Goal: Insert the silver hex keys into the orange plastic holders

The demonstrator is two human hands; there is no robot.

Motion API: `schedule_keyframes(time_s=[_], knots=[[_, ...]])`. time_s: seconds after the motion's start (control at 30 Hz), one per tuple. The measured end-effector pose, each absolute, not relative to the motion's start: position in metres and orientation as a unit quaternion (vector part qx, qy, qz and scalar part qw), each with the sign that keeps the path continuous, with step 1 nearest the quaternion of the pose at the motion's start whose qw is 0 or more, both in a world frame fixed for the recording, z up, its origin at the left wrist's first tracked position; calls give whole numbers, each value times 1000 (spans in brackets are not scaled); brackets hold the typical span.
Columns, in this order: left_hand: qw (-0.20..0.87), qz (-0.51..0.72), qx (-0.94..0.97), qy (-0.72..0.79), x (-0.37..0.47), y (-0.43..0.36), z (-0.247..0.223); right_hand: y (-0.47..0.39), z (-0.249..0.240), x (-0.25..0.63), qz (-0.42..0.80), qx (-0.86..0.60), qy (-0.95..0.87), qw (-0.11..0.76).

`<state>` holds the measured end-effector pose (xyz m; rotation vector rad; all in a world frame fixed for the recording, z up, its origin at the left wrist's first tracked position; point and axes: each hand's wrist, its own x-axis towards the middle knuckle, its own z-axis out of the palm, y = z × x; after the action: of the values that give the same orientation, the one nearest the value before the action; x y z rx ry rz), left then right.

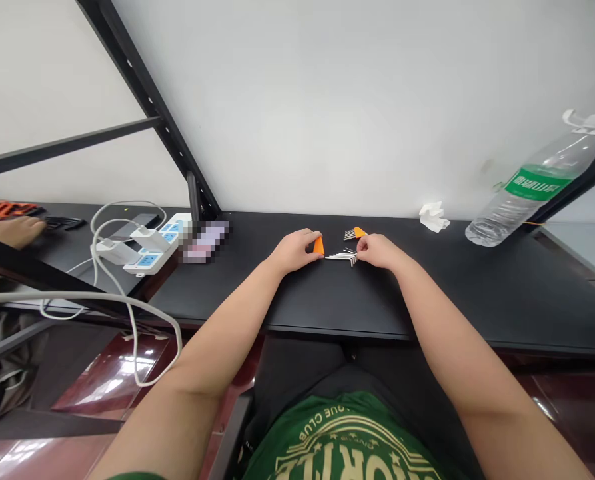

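Note:
Between the thumb and fingers of my left hand is an orange holder, held near the middle of the black table. Several silver L-shaped hex keys lie just right of it, their bent ends toward my right hand. That hand is closed in a pinch at the bent ends; what its fingertips grip is too small to make out. Behind the loose keys, a second orange holder with several short metal keys lies on the table.
A crumpled tissue and a large plastic bottle stand at the back right. To the left are a blurred-out flat object, a power strip with white cables and a black metal frame. Another person's hands show at far left.

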<state>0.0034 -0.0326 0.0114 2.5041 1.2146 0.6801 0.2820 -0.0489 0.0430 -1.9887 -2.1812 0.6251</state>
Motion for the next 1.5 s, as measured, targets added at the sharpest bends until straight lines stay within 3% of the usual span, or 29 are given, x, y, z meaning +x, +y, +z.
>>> schedule_keyframes(time_s=[0.97,1.23,1.5], knots=[[132,226,866,427,5,-35,14,-60,39,267,150,-560,-813,49],[146,221,865,427,5,-35,12,-58,39,275,58,-569,-818,64],[162,225,855,439,4,-32,8,-65,44,259,74,-546,-834,24]])
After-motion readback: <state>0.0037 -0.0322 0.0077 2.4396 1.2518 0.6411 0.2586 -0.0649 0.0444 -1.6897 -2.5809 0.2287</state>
